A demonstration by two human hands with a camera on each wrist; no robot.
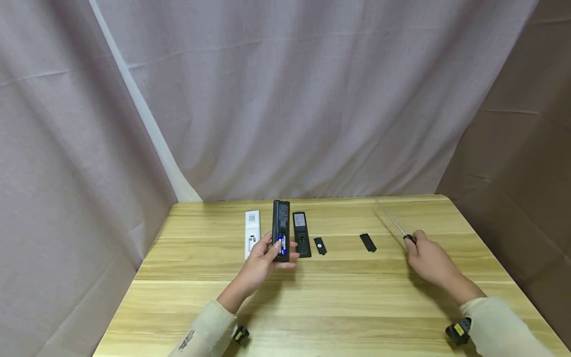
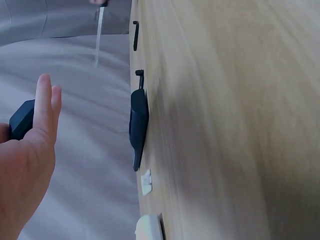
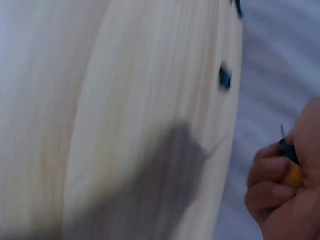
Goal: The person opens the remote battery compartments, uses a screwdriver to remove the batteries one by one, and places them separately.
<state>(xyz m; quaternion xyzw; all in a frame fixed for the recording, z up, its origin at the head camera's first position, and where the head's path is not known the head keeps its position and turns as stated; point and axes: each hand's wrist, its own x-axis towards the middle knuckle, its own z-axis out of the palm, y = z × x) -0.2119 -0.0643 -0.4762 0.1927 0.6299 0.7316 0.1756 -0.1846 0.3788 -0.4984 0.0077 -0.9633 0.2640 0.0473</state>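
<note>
A black remote control (image 1: pixel 283 218) is held up off the table in my left hand (image 1: pixel 260 258), its back towards me. Its battery bay lies uncovered, and blue batteries (image 1: pixel 283 244) show inside, with my thumb over their edge. In the left wrist view only the end of that remote shows past the fingers. My right hand (image 1: pixel 430 260) grips a screwdriver (image 1: pixel 396 221) above the table's right side, its thin shaft pointing away to the upper left. The right wrist view shows the fingers curled round its black and yellow handle (image 3: pixel 292 172).
A white remote (image 1: pixel 252 223) and another black remote (image 1: pixel 301 233) lie face down with uncovered bays. Two black battery covers, one (image 1: pixel 320 245) beside the black remote and one (image 1: pixel 368 242) further right, rest on the wooden table (image 1: pixel 339 307). Curtains (image 1: pixel 312 109) stand behind and at both sides.
</note>
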